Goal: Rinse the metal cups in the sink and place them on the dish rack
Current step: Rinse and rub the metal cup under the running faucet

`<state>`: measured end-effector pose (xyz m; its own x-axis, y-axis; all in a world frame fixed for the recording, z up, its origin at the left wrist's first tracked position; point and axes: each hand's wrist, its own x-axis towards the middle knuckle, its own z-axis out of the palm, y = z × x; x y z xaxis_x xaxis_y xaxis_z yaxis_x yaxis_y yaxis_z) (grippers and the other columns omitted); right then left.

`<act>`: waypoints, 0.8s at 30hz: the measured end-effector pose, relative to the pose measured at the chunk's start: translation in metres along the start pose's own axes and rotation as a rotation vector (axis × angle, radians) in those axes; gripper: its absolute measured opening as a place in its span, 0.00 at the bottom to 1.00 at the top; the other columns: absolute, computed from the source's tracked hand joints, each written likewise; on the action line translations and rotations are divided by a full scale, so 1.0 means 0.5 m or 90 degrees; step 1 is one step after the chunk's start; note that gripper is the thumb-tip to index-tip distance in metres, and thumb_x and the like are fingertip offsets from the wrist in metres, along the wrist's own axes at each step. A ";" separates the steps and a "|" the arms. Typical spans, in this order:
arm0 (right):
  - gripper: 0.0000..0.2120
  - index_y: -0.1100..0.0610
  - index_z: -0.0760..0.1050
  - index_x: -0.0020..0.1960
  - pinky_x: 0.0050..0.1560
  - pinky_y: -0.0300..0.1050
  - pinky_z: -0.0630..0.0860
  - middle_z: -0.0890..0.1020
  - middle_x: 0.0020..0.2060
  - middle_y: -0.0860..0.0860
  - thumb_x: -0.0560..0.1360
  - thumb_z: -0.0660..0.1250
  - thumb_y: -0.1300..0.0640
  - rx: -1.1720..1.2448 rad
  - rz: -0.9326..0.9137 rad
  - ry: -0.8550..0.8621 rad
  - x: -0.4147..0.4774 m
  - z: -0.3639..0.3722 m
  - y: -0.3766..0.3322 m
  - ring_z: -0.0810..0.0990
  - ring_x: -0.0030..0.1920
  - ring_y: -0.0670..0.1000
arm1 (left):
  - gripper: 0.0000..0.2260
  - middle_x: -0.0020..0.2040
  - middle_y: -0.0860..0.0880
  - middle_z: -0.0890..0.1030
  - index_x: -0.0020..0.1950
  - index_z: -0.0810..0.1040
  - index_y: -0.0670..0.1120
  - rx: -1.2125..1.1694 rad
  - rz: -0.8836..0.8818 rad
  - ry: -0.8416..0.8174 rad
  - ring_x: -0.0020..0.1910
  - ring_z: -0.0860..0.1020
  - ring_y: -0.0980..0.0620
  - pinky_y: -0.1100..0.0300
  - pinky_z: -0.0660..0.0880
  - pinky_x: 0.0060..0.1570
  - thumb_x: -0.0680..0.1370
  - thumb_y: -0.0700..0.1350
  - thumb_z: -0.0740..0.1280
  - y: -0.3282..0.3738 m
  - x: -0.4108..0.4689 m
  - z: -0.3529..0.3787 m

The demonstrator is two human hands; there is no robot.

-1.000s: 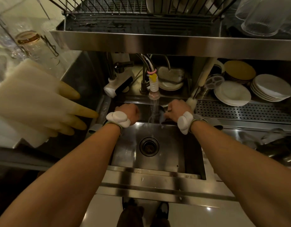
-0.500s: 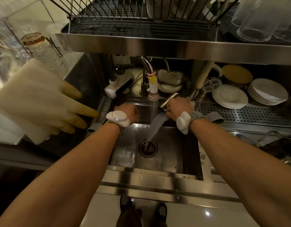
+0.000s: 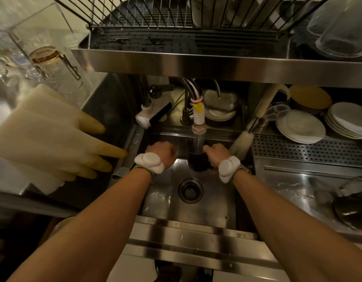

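Gloves: Pale rubber gloves (image 3: 54, 139) with yellowed fingertips hang at far left, fingers pointing right.
Plates: Two stacks of white plates (image 3: 300, 127) lean at right on a perforated steel surface (image 3: 308, 149), with tan plates (image 3: 310, 97) just behind them.
Brush: A white bottle brush (image 3: 242, 142) stands bristles-down at that surface's left edge.
Glassware: A clear jar (image 3: 54, 64) sits upper left; ribbed tumblers (image 3: 340, 27) stand inverted upper right.
Dish: A shallow dish (image 3: 219, 104) holds a scrub pad behind the tap.
Cookware: A dark vessel (image 3: 351, 208) rests at lower right.

Dim warm light, steel glare, wide-angle edge distortion
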<state>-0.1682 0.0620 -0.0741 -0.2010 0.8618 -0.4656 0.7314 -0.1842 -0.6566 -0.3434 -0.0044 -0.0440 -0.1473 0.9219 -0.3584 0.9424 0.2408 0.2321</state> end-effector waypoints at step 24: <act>0.14 0.60 0.69 0.37 0.39 0.47 0.65 0.71 0.35 0.58 0.77 0.61 0.53 0.054 -0.055 0.012 0.015 -0.005 -0.004 0.70 0.36 0.54 | 0.12 0.59 0.44 0.81 0.57 0.81 0.50 -0.009 0.010 -0.022 0.58 0.78 0.40 0.48 0.74 0.59 0.77 0.52 0.63 -0.020 0.030 -0.002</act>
<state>-0.1694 0.0700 -0.0747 -0.2481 0.8851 -0.3937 0.6542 -0.1467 -0.7420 -0.3553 0.0074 -0.0509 -0.1224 0.9143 -0.3860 0.9403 0.2313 0.2498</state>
